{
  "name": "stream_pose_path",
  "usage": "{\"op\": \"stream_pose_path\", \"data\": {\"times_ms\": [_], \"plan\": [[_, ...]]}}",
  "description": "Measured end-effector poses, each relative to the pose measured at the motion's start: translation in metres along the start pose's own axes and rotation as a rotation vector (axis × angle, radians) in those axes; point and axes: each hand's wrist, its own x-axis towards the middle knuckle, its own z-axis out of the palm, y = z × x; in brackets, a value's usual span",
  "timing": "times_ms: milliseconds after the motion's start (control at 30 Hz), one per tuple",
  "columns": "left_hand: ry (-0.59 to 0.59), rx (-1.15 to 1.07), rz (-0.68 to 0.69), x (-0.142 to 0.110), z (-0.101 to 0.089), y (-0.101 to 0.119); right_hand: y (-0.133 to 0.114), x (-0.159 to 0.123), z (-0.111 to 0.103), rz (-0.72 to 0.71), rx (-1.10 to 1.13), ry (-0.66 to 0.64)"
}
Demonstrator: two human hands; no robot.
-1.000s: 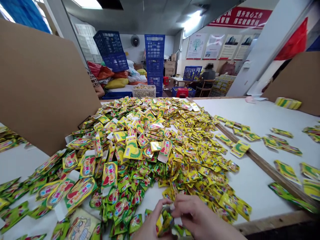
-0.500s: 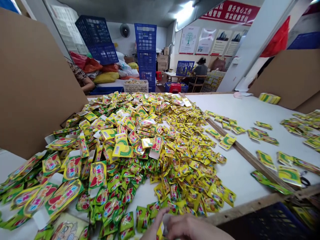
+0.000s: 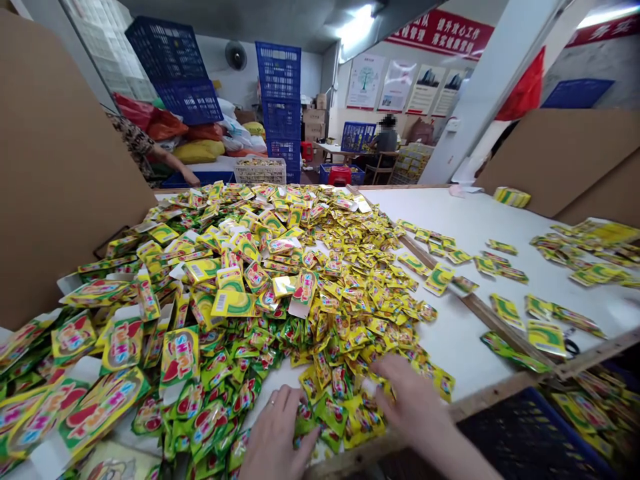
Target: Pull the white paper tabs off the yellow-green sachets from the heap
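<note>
A large heap of small yellow-and-green foil sachets [image 3: 280, 280] covers the white table [image 3: 450, 353], with bigger printed green packets [image 3: 177, 357] along its near left side. My left hand [image 3: 277, 433], with a ring on one finger, rests at the near edge of the heap, its fingers apart beside green sachets. My right hand [image 3: 407, 393] lies spread over a loose patch of yellow sachets [image 3: 363, 420] to the right. Neither hand visibly holds anything, though the sachets partly hide the right fingertips.
A wooden strip [image 3: 477, 310] runs across the table, with scattered sachets and scissors [image 3: 571, 343] beyond it. Cardboard panels [image 3: 60, 167] stand at the left and right. A blue crate [image 3: 525, 433] of sachets sits below the near right edge. Blue crates and a seated co-worker [image 3: 386, 137] are behind.
My hands, close together at the near edge a second ago, have spread apart over the sachets. The view has shifted, so the room appears further left and the blue crate shows at lower right.
</note>
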Motion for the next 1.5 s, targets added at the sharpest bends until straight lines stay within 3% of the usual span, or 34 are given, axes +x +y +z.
{"op": "stream_pose_path", "data": {"times_ms": [100, 200, 367, 500, 567, 633, 733, 867, 967, 1133, 1267, 1367, 1500], "plan": [[0.009, -0.038, -0.033, 0.012, 0.003, 0.003, -0.044, 0.000, 0.045, -0.017, 0.027, -0.242], [0.043, -0.036, -0.088, 0.037, 0.005, 0.006, -0.054, -0.002, 0.062, 0.049, 0.104, -0.266], [0.052, -0.075, -0.057, 0.066, 0.013, 0.007, -0.031, -0.004, 0.050, 0.142, 0.387, -0.189], [0.003, -0.242, 0.019, 0.052, 0.000, -0.007, -0.012, -0.005, 0.040, 0.171, 0.747, -0.062], [-0.036, -0.317, 0.119, 0.039, -0.013, -0.015, -0.007, -0.001, 0.034, 0.174, 0.867, 0.009], [-0.079, -0.288, 0.251, 0.026, -0.027, -0.019, -0.010, 0.006, 0.026, 0.130, 0.809, 0.035], [-0.121, -0.123, 0.353, 0.014, -0.042, -0.015, -0.030, 0.018, 0.012, -0.012, 0.635, -0.106], [-0.226, -0.069, 0.302, 0.012, -0.046, -0.003, -0.057, 0.020, 0.001, -0.173, 0.568, -0.312], [-0.270, -0.059, 0.227, 0.012, -0.048, 0.005, -0.064, 0.015, -0.004, -0.151, 0.541, -0.329], [-0.361, -0.027, 0.209, 0.015, -0.050, 0.013, -0.070, 0.012, -0.005, -0.133, 0.666, -0.500], [-0.353, -0.012, 0.163, 0.020, -0.046, 0.015, -0.078, 0.011, 0.012, -0.090, 0.541, -0.414], [-0.326, -0.069, 0.136, 0.019, -0.041, 0.018, -0.077, 0.008, 0.024, -0.059, 0.581, -0.373], [-0.338, -0.093, 0.104, 0.021, -0.045, 0.029, -0.064, 0.008, 0.024, -0.039, 0.623, -0.303]]}}
